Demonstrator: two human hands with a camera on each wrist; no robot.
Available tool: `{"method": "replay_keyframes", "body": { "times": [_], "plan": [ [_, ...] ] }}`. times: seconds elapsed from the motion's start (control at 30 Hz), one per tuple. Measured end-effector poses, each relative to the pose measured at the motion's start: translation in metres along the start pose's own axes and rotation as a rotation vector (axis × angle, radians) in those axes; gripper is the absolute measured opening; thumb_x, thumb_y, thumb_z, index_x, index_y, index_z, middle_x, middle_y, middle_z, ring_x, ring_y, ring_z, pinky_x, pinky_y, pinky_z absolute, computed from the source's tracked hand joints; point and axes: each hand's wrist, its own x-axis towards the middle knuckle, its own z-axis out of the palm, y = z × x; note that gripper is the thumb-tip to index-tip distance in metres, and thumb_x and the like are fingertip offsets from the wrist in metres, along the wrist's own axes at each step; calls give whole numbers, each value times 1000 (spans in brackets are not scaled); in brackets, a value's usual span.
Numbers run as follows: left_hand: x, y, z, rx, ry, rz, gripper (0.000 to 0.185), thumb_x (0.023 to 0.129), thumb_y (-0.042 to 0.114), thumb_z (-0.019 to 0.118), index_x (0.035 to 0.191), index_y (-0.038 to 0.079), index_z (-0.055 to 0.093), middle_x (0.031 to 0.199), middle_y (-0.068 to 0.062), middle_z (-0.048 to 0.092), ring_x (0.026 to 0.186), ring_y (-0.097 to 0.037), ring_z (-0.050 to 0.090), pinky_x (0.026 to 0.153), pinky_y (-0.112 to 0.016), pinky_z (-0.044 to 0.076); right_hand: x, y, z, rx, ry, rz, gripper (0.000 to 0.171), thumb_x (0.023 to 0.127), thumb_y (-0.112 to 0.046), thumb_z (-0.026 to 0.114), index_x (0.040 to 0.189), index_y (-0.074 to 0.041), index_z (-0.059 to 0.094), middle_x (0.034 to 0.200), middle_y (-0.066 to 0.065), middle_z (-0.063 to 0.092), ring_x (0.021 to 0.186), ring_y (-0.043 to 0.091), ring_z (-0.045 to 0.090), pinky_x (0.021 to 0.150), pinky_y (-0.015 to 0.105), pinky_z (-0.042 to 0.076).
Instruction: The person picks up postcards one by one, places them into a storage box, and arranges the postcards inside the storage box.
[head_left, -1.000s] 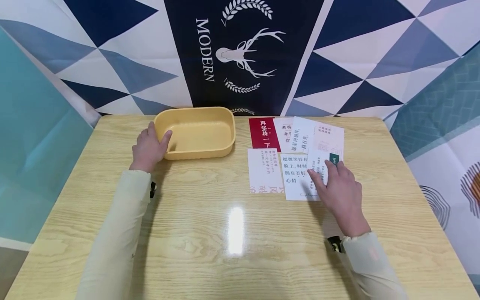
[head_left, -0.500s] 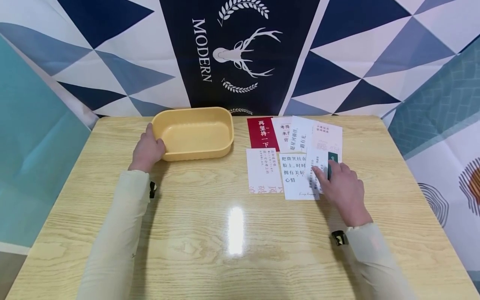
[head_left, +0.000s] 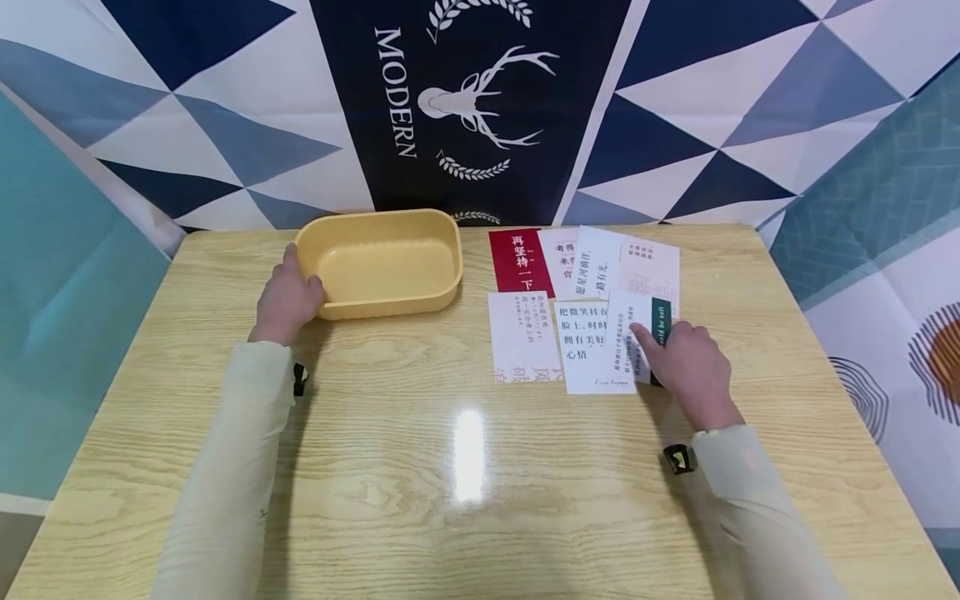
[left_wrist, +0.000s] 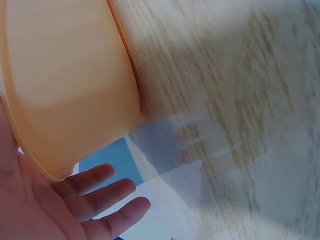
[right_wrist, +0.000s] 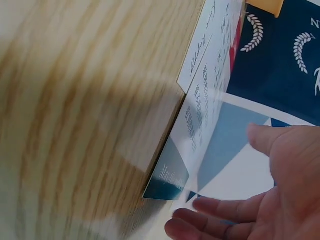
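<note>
A pale wood-grain desk (head_left: pixel 465 500) stands before a navy deer-print backdrop (head_left: pixel 465 108). The left hand (head_left: pixel 285 300), fingers relaxed, now rests against the yellow tub (head_left: pixel 378 262) at far left, thumb off its rim; the right hand (head_left: pixel 686 371) has lifted the green-edged card (head_left: pixel 645 333), fingers pinching it, among the cards (head_left: pixel 585 283) at far right.

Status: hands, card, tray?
Left hand rests against the yellow tray's left end, fingers straight. Right hand lifts the green-edged card by its right edge. Other cards overlap beside it; nothing between card and tray.
</note>
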Motion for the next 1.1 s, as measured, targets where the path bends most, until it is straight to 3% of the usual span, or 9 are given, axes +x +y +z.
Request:
{"method": "replay_keyframes", "body": {
  "times": [0.13, 0.3, 0.73, 1.1],
  "plan": [
    [-2, 3, -2, -7, -2, -3, 72, 90, 20, 31, 149, 0, -6, 136, -39, 32, 115, -48, 44, 95, -59, 37, 1, 2, 0, -4, -68, 75, 78, 86, -73, 26, 75, -1, 51, 71, 15, 46, 58, 24, 47, 45, 31, 34],
    [-3, 3, -3, -6, 0, -20, 73, 91, 21, 32, 149, 2, -7, 137, -39, 31, 118, -48, 43, 96, -59, 36, 3, 3, 1, -3, -126, 106, 69, 86, -71, 32, 63, -8, 48, 63, 8, 41, 55, 20, 44, 46, 29, 31],
    [-2, 3, -3, -23, -16, -20, 72, 90, 18, 30, 149, 4, -9, 140, -38, 28, 122, -47, 39, 99, -58, 33, 15, 0, 5, -17, -131, 145, 65, 82, -65, 50, 78, 0, 56, 63, 9, 45, 53, 20, 45, 46, 29, 31],
    [-2, 3, -2, -33, -28, -25, 73, 89, 15, 30, 149, 5, -10, 141, -38, 28, 121, -46, 40, 100, -58, 32, 15, 3, 0, 32, -196, 165, 62, 82, -64, 52, 78, -2, 59, 55, 3, 39, 51, 17, 41, 47, 27, 29]
  ]
}}
